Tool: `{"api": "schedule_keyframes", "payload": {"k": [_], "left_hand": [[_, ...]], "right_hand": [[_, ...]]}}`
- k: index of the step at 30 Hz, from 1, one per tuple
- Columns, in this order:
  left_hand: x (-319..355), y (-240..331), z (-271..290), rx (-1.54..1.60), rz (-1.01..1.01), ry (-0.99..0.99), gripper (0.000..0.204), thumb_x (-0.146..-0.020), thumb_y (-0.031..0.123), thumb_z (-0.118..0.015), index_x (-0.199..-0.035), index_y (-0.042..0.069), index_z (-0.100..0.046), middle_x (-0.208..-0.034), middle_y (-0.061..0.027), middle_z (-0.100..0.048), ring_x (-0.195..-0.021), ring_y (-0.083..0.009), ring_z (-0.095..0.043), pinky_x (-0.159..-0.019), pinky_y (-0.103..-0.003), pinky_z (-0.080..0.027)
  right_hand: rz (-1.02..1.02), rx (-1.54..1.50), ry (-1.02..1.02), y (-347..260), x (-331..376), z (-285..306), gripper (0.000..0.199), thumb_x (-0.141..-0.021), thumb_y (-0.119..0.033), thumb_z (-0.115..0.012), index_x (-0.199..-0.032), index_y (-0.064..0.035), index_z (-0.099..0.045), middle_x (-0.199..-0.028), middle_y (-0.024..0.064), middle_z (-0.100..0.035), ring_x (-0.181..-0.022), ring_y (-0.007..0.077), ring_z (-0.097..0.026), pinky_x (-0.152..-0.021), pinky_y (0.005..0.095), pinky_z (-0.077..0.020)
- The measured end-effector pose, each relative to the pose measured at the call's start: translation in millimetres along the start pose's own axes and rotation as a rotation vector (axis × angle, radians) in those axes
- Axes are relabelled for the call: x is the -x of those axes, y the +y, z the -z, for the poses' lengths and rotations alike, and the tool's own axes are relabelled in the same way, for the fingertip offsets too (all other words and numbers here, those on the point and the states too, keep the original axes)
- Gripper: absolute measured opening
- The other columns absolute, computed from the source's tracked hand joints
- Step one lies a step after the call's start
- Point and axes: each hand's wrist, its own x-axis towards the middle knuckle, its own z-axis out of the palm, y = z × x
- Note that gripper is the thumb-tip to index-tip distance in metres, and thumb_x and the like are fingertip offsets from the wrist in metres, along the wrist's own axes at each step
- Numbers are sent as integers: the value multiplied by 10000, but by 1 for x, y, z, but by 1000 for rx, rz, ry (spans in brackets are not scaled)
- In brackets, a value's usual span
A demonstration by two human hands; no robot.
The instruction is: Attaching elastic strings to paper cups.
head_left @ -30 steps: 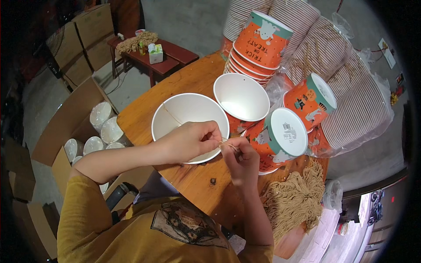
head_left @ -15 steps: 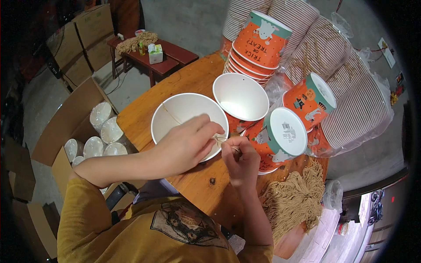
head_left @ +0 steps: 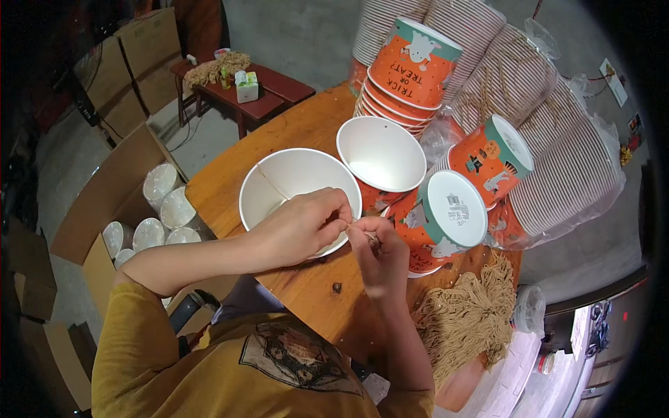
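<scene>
Since half a second ago our left hand [head_left: 310, 224] has slid slightly right along the near rim of the white paper bowl [head_left: 293, 182], and our right hand [head_left: 380, 254] stays put; the two hands now meet fingertip to fingertip. Left fingers are together, pinched on a thin tan string [head_left: 268, 182] that runs from the pinch across the inside of the bowl to its far-left rim. Right fingers are also curled together at the same spot; we cannot tell what they clamp, since the pinch point is too small to read.

That bowl sits near the left edge of the round wooden table [head_left: 306, 129], open side up. Just beside it, toward the table middle, stands a second white-lined bowl [head_left: 381, 153], also open side up, with an orange printed outside. Touching our right hand's far side, an orange bowl lies tilted with its pale base [head_left: 456, 209] facing us. Another orange bowl [head_left: 491, 160] lies on its side behind it, against bagged stacks of striped bowls [head_left: 557, 139] at the right edge. A stack of orange printed bowls [head_left: 411, 66] stands at the far edge.

A bundle of tan strings [head_left: 470, 317] lies at the near right edge. Off the table, left, an open cardboard box [head_left: 90, 216] holds white bowls, and a small dark red bench [head_left: 261, 90] stands beyond.
</scene>
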Motion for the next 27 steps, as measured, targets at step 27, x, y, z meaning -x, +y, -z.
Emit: {"api": "schedule_keyframes", "payload": {"k": [27], "left_hand": [[-9, -9, 0, 556, 130, -74, 202, -904, -5, -581, -1039, 37, -438, -817, -16, -571, -758, -86, -553, -706, -244, -470]], "right_hand": [[82, 51, 28, 5, -4, 1, 77, -902, -85, -607, -966, -41, -605, -840, 121, -616, -725, 242, -623, -668, 326, -490]]}}
